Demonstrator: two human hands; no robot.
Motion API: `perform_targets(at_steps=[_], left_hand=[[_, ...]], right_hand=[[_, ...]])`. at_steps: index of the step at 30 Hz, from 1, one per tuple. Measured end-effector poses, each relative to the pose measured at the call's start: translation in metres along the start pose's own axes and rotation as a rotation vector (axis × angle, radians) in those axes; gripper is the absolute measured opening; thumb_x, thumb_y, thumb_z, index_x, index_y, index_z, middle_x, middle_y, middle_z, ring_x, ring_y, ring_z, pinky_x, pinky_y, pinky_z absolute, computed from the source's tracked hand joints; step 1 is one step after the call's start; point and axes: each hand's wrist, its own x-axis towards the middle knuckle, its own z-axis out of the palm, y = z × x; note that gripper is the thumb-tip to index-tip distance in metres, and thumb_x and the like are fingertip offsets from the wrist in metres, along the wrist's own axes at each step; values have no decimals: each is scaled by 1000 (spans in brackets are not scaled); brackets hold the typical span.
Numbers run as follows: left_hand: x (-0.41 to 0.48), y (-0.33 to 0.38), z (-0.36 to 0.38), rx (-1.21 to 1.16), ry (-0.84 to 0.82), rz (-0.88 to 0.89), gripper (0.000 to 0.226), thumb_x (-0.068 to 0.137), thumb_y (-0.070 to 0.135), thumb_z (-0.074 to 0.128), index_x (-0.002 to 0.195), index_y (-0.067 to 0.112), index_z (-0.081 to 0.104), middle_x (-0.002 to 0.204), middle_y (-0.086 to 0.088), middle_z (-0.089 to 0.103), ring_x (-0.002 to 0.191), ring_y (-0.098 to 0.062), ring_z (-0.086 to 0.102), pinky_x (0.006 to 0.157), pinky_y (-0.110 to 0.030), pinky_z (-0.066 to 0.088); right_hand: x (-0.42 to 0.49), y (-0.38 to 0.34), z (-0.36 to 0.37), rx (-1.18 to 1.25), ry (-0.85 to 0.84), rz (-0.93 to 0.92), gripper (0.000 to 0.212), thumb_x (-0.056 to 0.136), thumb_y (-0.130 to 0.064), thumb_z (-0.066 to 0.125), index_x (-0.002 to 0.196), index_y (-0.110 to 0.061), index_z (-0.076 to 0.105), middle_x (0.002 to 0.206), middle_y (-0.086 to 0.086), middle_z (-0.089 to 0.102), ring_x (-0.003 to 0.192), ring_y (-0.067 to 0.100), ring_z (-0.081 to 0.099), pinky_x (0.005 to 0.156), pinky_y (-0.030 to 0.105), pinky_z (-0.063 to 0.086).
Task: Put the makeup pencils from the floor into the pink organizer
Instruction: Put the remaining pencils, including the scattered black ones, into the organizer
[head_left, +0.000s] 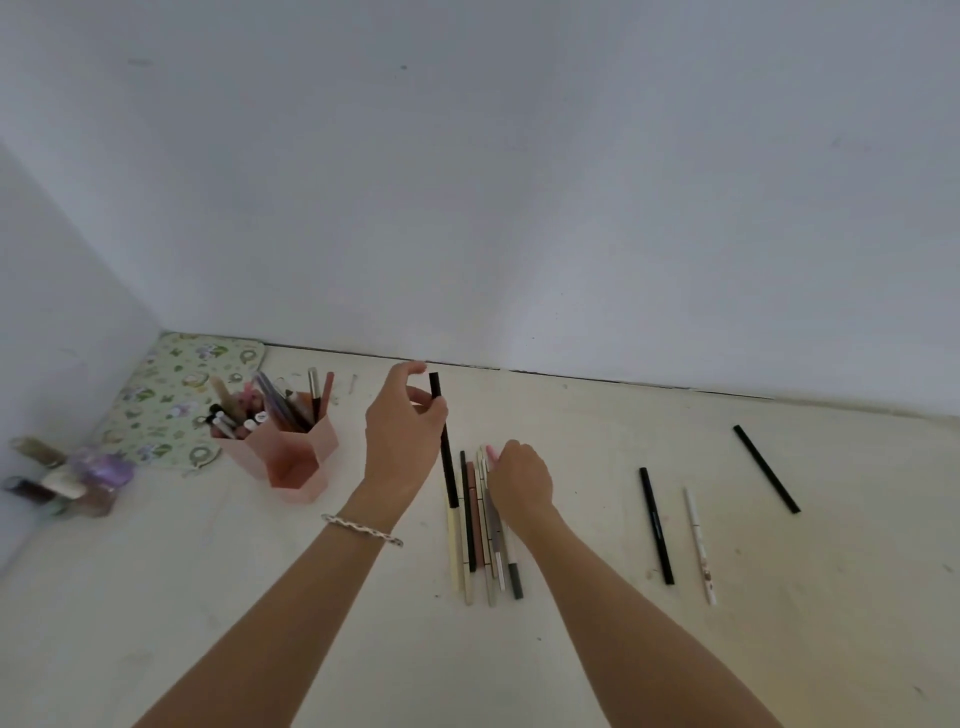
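Note:
My left hand (402, 431) pinches a long black makeup pencil (447, 457), lifted and tilted above the floor, right of the pink organizer (291, 452). The organizer has hexagonal cups; the back ones hold several pencils and tubes, the front cup looks empty. My right hand (519, 475) rests on a row of several pencils (480, 525) lying side by side, its fingers closed around their upper ends. Farther right lie a black pencil (656, 525), a white pencil (700, 545) and another black pencil (766, 467).
A green floral mat (171, 400) lies in the corner behind the organizer. Small bottles (78, 478) stand at the far left by the wall. White walls bound the floor at the back and left.

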Motion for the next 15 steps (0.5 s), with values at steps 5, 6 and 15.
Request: perform_targets(at_steps=[5,6,15], left_hand=[[35,15,-65,-11,295,179,43,89,7,59,129,24,53,103,-5,63,83,-15,66,70,-19,52],[43,17,-81,14,370,227,41,90,7,57,126,24,55,107,-6,62,86,-14,65,71,-17,53],[64,-16,-129,430,376,279,33,93,4,53,123,17,55,110,-10,56,89,-23,62,80,-37,54]], right_hand=[[14,-20,-52,235,258,-112,16,89,-9,53,104,-4,55,91,10,64,74,21,58,66,33,47],[15,-27,-63,346,323,-137,26,88,-9,53,114,-7,54,87,6,63,70,18,57,66,31,46],[-5,-102,-86,894,491,-462,42,92,-4,53,125,-29,46,81,-7,58,73,4,58,67,9,47]])
